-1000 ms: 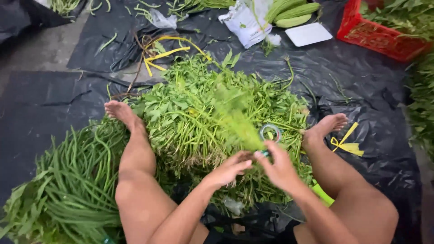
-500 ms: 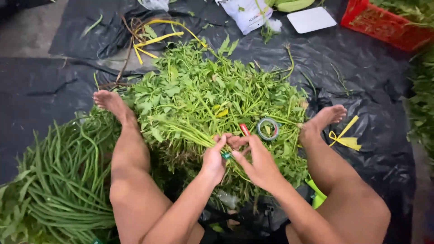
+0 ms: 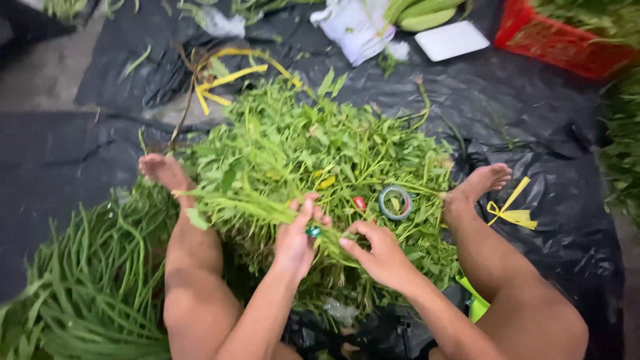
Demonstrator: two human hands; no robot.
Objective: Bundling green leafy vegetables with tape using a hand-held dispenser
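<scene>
- The left hand grips a bunch of leafy stems, fingers wrapped round the stalks; the bunch now lies nearly level, its leaves pointing toward the left foot, whereas a second ago it stood up and blurred above the pile.
- The right hand pinches the cut ends of the same bunch just beside the left hand, fingers closed on the stalks; half a second ago both hands met higher on the heap.
- A small green band shows at the stalks between the two hands.
- The bunch rests on top of the big heap of greens between the person's legs, on black plastic sheeting spread on the floor.
- The roll of tape stays on the heap near the right foot, with a small red piece beside it.
- Long beans lie outside the left leg, as before; yellow ribbon lies by the right foot.
</scene>
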